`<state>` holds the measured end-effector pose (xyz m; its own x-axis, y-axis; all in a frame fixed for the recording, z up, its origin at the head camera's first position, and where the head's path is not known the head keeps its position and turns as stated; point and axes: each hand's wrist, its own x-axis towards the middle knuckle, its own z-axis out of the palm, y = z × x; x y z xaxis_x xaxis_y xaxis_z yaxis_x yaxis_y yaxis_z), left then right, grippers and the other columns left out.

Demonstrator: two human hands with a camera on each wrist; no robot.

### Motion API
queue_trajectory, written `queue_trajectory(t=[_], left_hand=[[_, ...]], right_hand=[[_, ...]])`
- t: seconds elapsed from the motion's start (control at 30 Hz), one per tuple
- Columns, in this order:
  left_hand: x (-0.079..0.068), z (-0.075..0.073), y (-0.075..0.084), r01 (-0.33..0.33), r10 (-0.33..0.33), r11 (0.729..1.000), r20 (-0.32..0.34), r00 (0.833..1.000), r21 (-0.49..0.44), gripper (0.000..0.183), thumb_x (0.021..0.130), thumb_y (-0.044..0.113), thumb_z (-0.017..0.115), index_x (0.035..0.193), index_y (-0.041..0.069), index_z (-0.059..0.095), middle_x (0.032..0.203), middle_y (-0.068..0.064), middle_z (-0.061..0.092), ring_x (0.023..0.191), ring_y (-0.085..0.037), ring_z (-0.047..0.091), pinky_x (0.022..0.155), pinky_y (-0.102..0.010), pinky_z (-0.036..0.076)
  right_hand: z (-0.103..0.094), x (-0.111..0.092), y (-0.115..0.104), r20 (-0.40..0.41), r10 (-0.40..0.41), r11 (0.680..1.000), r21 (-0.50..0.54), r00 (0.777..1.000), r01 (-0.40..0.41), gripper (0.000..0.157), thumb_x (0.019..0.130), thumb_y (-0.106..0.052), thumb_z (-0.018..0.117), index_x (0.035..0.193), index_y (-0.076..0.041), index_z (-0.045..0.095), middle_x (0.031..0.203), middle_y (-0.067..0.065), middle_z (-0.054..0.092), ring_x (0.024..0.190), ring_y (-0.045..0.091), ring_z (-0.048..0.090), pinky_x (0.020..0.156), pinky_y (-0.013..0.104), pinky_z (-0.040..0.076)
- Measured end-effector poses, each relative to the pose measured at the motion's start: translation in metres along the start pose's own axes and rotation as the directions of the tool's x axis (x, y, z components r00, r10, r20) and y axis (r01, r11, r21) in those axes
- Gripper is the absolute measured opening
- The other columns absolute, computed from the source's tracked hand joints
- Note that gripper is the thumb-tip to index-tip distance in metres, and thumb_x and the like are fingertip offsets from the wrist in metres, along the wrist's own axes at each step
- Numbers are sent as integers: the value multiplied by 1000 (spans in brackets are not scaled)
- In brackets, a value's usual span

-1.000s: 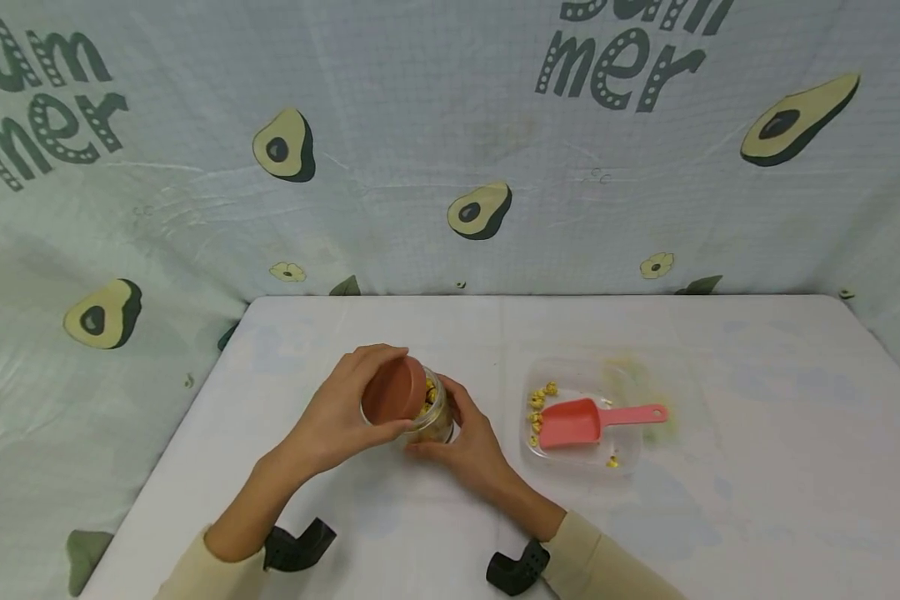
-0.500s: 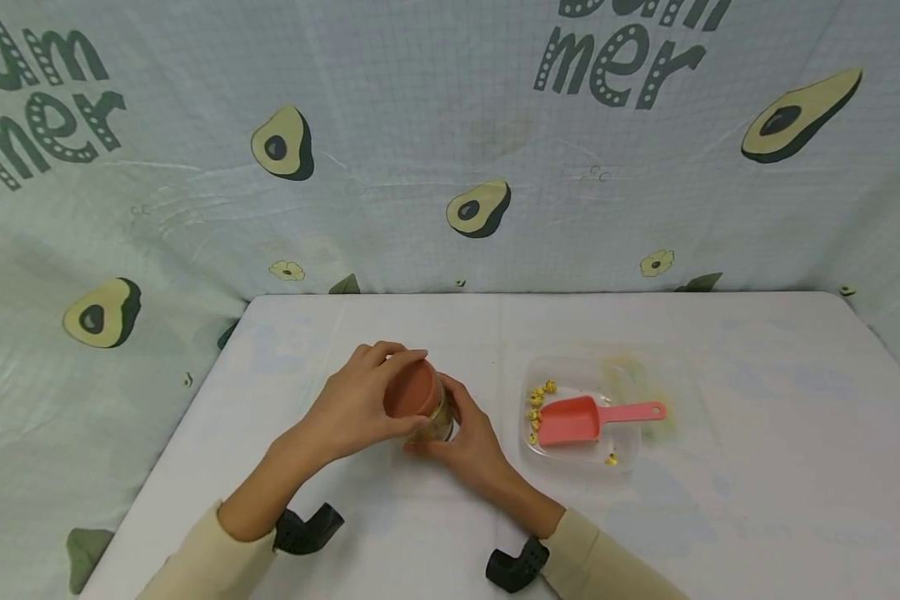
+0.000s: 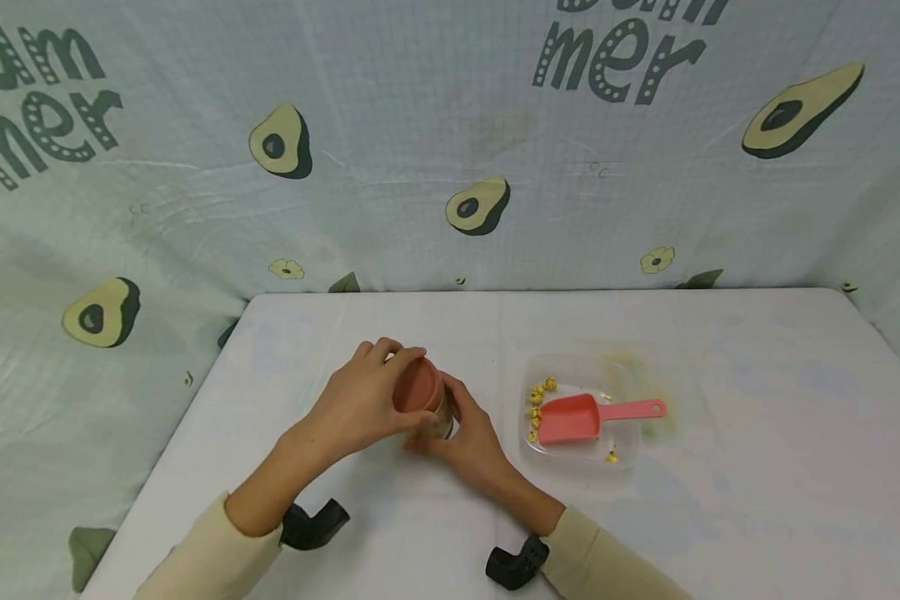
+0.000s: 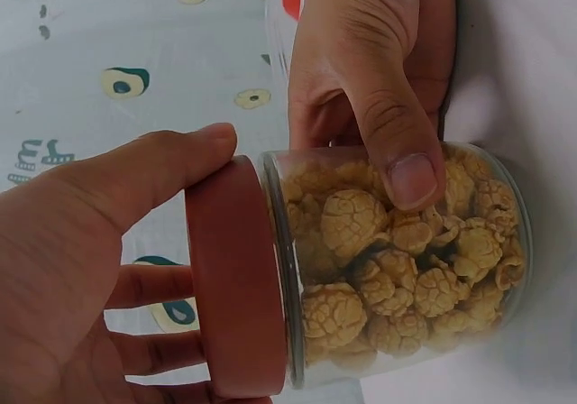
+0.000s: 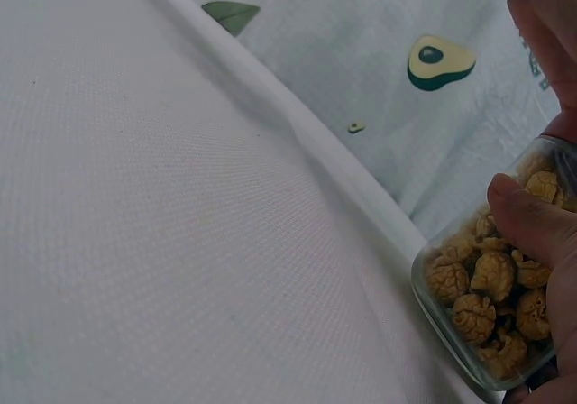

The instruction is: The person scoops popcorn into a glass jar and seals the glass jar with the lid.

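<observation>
A clear jar (image 4: 406, 269) filled with popcorn stands on the table, left of centre in the head view. My right hand (image 3: 476, 446) grips its side, the thumb pressed across the glass in the left wrist view. Over the mouth sits a reddish-brown lid (image 4: 236, 278), which my left hand (image 3: 363, 400) holds by the rim with thumb and fingers. Lid and jar rim meet closely in the left wrist view; whether the lid is fully seated I cannot tell. The right wrist view shows the jar's base and the popcorn (image 5: 491, 278) inside.
Right of the hands, a clear plastic tray (image 3: 630, 446) holds several popcorn pieces (image 3: 536, 397) and a pink scoop (image 3: 570, 419), whose handle sticks out over the right rim. A printed avocado cloth (image 3: 390, 233) hangs behind the white table (image 3: 757, 500).
My left hand has moved right with the lid, bringing it from a tilted position beside the jar's mouth onto it, covering the popcorn. The right hand keeps its grip on the jar.
</observation>
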<state>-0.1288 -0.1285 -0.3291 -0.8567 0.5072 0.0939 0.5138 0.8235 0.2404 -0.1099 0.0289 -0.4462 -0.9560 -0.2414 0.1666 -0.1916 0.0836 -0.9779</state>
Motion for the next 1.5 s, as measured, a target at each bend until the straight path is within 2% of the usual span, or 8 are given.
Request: queue_trajectory(t=[0.17,0.4,0.53,0.63,0.83,1.0,1.2,1.5], left_hand=[[-3,-5,-4,-133,135,990,48,990,-48,70,74,26,83,135,8,53,130,-13,51,116,-30,47,84,-45,52],[-2,-12,-12,-240,266,954,134,955,-182,65,77,12,79,137,13,52,146,-8,40,135,-31,32,97,-53,43],[-2,-13,-15,-283,328,926,162,931,-251,69,76,6,79,139,15,50,152,-4,32,143,-33,15,108,-59,25],[-1,-9,-15,-266,296,934,102,950,-240,71,77,21,82,140,15,49,151,-5,33,142,-31,19,109,-58,25],[0,0,-8,-113,112,994,-71,991,-5,79,70,56,78,129,9,58,122,-8,52,111,-26,48,82,-44,51],[1,-2,-7,-168,168,986,-8,986,9,66,73,40,82,127,10,60,120,-6,54,108,-24,51,80,-40,52],[1,-10,-8,-278,287,956,90,954,-94,62,77,25,81,132,12,57,138,-9,47,127,-29,42,99,-50,40],[2,-5,-6,-101,102,994,-22,995,41,72,74,53,77,127,7,59,118,-8,53,107,-27,50,84,-42,51]], right_hand=[[-4,-5,-30,11,30,1000,3,999,-30,82,74,-8,83,143,-9,38,139,5,47,129,16,43,108,37,34],[2,1,2,-11,-1,1000,-13,1000,1,86,72,-14,86,143,-17,38,140,-3,46,128,10,42,109,33,33],[2,2,10,-6,0,1000,-31,1000,0,88,71,-17,87,143,-21,36,141,-6,45,130,7,40,109,31,32],[2,1,8,-8,-2,1000,-11,1000,2,88,71,-14,86,144,-17,37,141,-1,45,131,12,40,109,36,32],[1,0,2,-9,6,1000,2,1000,-6,85,72,-15,86,143,-19,39,139,-4,47,131,12,40,108,38,34],[1,0,10,-9,8,1000,-1,1000,-8,86,71,-28,86,142,-29,38,138,-12,46,129,5,41,107,33,35],[1,0,15,-18,-9,1000,8,1000,9,85,71,-32,86,141,-29,38,138,-11,46,128,7,42,107,33,36],[2,1,13,-8,-7,999,37,1000,7,85,70,-24,87,140,-31,40,137,-12,48,129,6,41,108,37,34]])
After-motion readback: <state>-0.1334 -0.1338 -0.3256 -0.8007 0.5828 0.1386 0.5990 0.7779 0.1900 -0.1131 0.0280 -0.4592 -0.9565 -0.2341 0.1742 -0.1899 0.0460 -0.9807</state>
